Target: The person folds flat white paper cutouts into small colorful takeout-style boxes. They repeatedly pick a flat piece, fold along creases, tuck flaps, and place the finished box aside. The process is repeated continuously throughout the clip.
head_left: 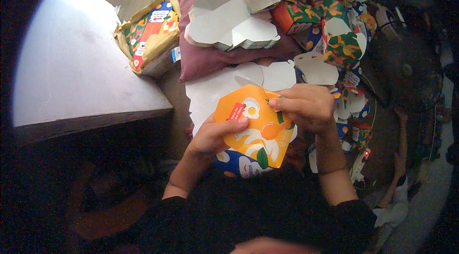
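I am steadying a flat orange printed cardboard carton blank (256, 127) with my left hand (215, 134), thumb pressing its left face. The blank's long axis is running from upper left down to lower right, lying between both hands. My right hand (306, 105) is pinching its upper right flap, closest to the fold.

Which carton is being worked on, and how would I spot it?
Start at the grey table on the left, then look just right of its near corner. The carton sits there between the left hand and right hand. It is orange with a fried-egg picture, while the folded boxes behind are green and patterned.
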`<state>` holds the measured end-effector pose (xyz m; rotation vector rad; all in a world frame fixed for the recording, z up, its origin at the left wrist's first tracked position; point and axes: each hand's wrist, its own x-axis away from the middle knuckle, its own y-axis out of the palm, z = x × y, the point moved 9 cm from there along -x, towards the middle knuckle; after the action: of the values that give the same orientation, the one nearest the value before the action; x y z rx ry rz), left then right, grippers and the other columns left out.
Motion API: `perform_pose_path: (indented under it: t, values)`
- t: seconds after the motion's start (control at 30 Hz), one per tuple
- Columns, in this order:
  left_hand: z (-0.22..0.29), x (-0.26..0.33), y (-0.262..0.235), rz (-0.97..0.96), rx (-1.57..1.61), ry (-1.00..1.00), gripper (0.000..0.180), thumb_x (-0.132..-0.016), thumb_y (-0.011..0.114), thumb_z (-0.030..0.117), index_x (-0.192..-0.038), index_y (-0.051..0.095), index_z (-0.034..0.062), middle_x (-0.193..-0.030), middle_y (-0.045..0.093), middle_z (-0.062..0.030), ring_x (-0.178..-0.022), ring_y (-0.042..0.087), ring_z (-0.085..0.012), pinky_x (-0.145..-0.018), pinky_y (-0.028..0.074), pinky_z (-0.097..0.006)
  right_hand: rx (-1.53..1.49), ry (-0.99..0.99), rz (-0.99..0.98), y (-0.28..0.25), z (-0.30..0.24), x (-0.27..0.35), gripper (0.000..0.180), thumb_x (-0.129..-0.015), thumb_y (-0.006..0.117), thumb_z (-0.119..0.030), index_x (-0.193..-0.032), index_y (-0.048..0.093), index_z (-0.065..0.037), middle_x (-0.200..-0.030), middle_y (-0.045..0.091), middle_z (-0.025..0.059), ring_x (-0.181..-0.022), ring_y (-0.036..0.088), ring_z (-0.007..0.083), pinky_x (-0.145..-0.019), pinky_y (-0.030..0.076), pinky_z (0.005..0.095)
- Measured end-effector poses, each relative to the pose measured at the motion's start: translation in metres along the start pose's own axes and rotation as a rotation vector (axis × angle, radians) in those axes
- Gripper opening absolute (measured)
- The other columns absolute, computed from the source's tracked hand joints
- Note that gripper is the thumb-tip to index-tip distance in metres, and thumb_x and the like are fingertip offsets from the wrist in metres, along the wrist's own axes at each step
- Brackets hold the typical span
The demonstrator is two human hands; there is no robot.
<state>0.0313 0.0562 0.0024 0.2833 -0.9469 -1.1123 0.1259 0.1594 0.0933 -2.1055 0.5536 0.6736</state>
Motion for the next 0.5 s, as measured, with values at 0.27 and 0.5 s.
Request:
perform_pose_path:
  t: [0.27, 0.5]
  values:
    - [0.008, -0.002, 0.001, -0.020, -0.167, 0.090, 0.050, -0.085, 0.061, 0.009, -0.128, 0.037, 0.0000, -0.119, 0.051, -0.0107, -0.109, 0.053, -0.0194, -0.093, 0.044, -0.033, -0.033, 0.323, 0.006, 0.012, 0.012, 0.006, 0.026, -0.080, 0.059, -0.007, -0.104, 0.064, 0.001, -0.107, 0.062, 0.0200, -0.093, 0.064, 0.0268, -0.078, 0.051, 0.0293]
    - [-0.001, -0.007, 0.009, -0.219, -0.398, 0.205, 0.058, -0.085, 0.062, 0.012, -0.133, 0.030, 0.0015, -0.123, 0.045, -0.0093, -0.115, 0.044, -0.0171, -0.098, 0.036, -0.031, -0.771, 0.851, 0.093, 0.038, 0.051, 0.047, 0.028, -0.084, 0.058, 0.001, -0.112, 0.060, 0.001, -0.114, 0.061, 0.0124, -0.104, 0.057, 0.0170, -0.087, 0.049, 0.0307]
